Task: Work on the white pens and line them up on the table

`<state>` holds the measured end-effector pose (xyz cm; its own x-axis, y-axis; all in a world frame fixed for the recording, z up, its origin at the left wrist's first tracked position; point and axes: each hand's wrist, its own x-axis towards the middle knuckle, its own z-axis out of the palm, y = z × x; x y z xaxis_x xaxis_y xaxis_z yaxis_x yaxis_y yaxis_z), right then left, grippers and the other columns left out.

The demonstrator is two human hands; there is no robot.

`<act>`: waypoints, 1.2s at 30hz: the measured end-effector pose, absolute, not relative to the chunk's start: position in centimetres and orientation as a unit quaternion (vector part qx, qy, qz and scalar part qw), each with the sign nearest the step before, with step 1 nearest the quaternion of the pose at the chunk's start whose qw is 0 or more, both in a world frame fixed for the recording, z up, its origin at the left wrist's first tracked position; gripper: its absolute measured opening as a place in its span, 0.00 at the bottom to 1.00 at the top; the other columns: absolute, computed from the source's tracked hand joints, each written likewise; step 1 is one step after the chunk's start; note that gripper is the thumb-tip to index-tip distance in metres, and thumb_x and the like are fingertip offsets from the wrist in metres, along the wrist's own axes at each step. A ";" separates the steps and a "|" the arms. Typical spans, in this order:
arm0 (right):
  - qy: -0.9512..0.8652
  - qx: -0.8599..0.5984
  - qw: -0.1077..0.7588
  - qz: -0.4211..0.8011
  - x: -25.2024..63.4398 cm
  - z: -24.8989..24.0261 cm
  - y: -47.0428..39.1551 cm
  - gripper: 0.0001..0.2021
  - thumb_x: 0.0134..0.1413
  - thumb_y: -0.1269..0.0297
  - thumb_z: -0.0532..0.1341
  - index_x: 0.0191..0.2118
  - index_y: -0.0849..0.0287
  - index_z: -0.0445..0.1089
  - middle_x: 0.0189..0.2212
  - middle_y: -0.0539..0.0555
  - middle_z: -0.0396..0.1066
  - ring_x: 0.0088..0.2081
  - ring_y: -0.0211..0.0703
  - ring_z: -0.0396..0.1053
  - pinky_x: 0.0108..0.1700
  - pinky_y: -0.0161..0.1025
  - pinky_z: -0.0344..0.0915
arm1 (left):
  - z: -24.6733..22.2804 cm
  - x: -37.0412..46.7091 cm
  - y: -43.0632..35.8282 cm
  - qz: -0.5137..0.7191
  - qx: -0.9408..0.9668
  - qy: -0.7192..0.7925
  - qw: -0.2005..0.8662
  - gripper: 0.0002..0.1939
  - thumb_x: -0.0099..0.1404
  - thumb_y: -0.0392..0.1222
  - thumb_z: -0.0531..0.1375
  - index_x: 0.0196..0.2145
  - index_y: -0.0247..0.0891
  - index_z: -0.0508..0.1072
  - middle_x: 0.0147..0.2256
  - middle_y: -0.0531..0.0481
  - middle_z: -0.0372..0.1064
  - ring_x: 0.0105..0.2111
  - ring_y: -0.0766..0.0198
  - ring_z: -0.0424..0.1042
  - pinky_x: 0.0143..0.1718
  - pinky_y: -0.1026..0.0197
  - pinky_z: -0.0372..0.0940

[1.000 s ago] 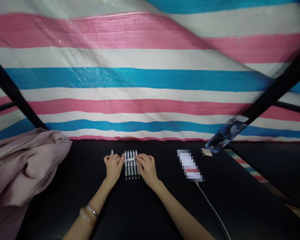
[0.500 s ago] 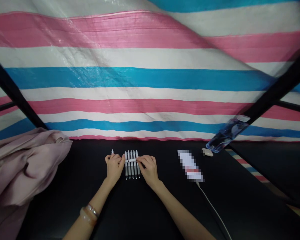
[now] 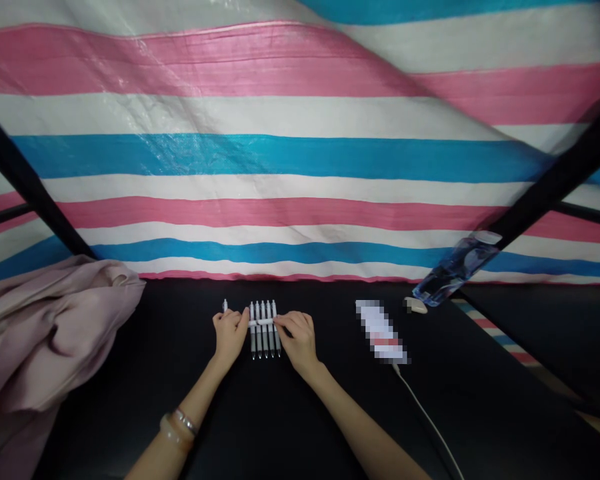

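Note:
Several white pens [image 3: 265, 340] lie side by side in a neat upright row on the black table, grey grips and tips toward me. Across them runs a slim white pen [image 3: 265, 322], held level, with a small dark mark left of its middle. My left hand [image 3: 230, 335] has thumb and forefinger closed at its left end. My right hand [image 3: 298, 335] pinches the right end, fingers bent together. Both ends are hidden by fingers. Another white pen [image 3: 225, 305] pokes out beyond my left hand's knuckles; the rest of it is covered, so I cannot tell whether the hand grips it.
On the right lie a blurred-out phone [image 3: 383, 332] with a white cable [image 3: 427, 410], a small white case [image 3: 416, 305] and a clear bottle [image 3: 455, 270] leaning at the table's edge. Pinkish cloth [image 3: 65, 333] is heaped at left. A striped sheet [image 3: 300, 160] hangs behind.
Almost nothing differs. My left hand has shifted very slightly right, and the left end of the crosswise pen sits a touch lower. The row of pens has stayed put.

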<state>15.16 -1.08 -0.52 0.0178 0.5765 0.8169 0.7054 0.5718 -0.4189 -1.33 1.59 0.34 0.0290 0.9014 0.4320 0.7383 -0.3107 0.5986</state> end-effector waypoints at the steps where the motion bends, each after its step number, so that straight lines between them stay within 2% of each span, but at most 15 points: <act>1: -0.701 -0.462 0.541 -0.056 15.2 -0.5 -1.1 0.07 0.55 0.71 0.56 0.30 0.57 0.71 0.26 0.49 0.71 0.32 0.38 0.67 0.40 0.40 0.57 | 0.4 -1.4 1.6 0.390 0.711 0.574 0.109 0.25 0.64 0.46 0.48 0.11 0.36 0.60 0.13 0.55 0.58 0.23 0.68 0.62 0.38 0.58 0.49; 4: -0.729 -0.472 0.495 -0.033 15.5 -0.5 -1.0 0.07 0.56 0.69 0.55 0.36 0.56 0.71 0.29 0.51 0.70 0.34 0.40 0.66 0.40 0.40 0.58 | 0.6 -1.5 1.6 0.400 0.722 0.554 0.113 0.26 0.65 0.46 0.47 0.11 0.36 0.59 0.14 0.55 0.57 0.22 0.68 0.61 0.36 0.59 0.51; 7: -0.770 -0.463 0.439 -0.013 15.8 -0.4 -1.0 0.12 0.56 0.68 0.55 0.45 0.57 0.69 0.36 0.55 0.70 0.41 0.42 0.66 0.43 0.42 0.58 | 0.8 -1.5 1.5 0.411 0.728 0.543 0.083 0.26 0.65 0.46 0.47 0.11 0.37 0.60 0.15 0.54 0.58 0.23 0.67 0.62 0.36 0.59 0.51; 9: -0.783 -0.458 0.420 -0.009 15.8 -0.4 -0.9 0.14 0.57 0.70 0.53 0.48 0.57 0.67 0.39 0.55 0.70 0.44 0.43 0.65 0.45 0.43 0.58 | 0.9 -1.6 1.4 0.416 0.726 0.544 0.055 0.25 0.65 0.46 0.48 0.12 0.38 0.61 0.15 0.54 0.59 0.24 0.66 0.62 0.37 0.58 0.51; 12: -0.788 -0.461 0.408 -0.007 15.9 -0.6 -0.8 0.15 0.58 0.72 0.50 0.47 0.56 0.68 0.40 0.55 0.71 0.46 0.44 0.65 0.46 0.44 0.57 | 0.9 -1.6 1.3 0.417 0.726 0.546 0.030 0.25 0.65 0.45 0.49 0.12 0.38 0.62 0.15 0.54 0.60 0.25 0.66 0.62 0.38 0.57 0.50; 17: -0.790 -0.454 0.411 -0.003 16.0 -1.1 -0.5 0.12 0.59 0.70 0.51 0.44 0.55 0.69 0.39 0.55 0.73 0.46 0.45 0.66 0.46 0.46 0.57 | 0.8 -1.6 1.4 0.411 0.729 0.547 0.021 0.24 0.65 0.44 0.48 0.12 0.38 0.62 0.16 0.54 0.61 0.25 0.65 0.62 0.38 0.56 0.49; 25: -0.755 -0.461 0.467 0.015 16.3 -1.0 -0.3 0.09 0.57 0.70 0.54 0.37 0.57 0.71 0.33 0.52 0.71 0.36 0.40 0.68 0.41 0.40 0.60 | 0.7 -1.8 1.7 0.430 0.701 0.565 0.071 0.25 0.64 0.44 0.48 0.11 0.37 0.59 0.15 0.54 0.57 0.24 0.65 0.62 0.39 0.56 0.50; 32: -0.749 -0.482 0.454 -0.027 16.4 -0.9 -0.5 0.18 0.55 0.76 0.51 0.42 0.50 0.72 0.34 0.53 0.65 0.34 0.39 0.64 0.39 0.39 0.63 | 1.1 -2.0 1.8 0.475 0.670 0.554 0.137 0.25 0.62 0.47 0.49 0.10 0.38 0.55 0.13 0.53 0.54 0.21 0.66 0.58 0.28 0.61 0.54; 36: -0.731 -0.492 0.472 -0.013 16.5 -1.1 -0.4 0.17 0.56 0.75 0.50 0.43 0.51 0.72 0.36 0.54 0.64 0.35 0.40 0.65 0.39 0.40 0.64 | 0.9 -2.1 1.9 0.511 0.610 0.563 0.222 0.25 0.61 0.51 0.51 0.11 0.39 0.55 0.13 0.54 0.53 0.18 0.67 0.56 0.24 0.62 0.52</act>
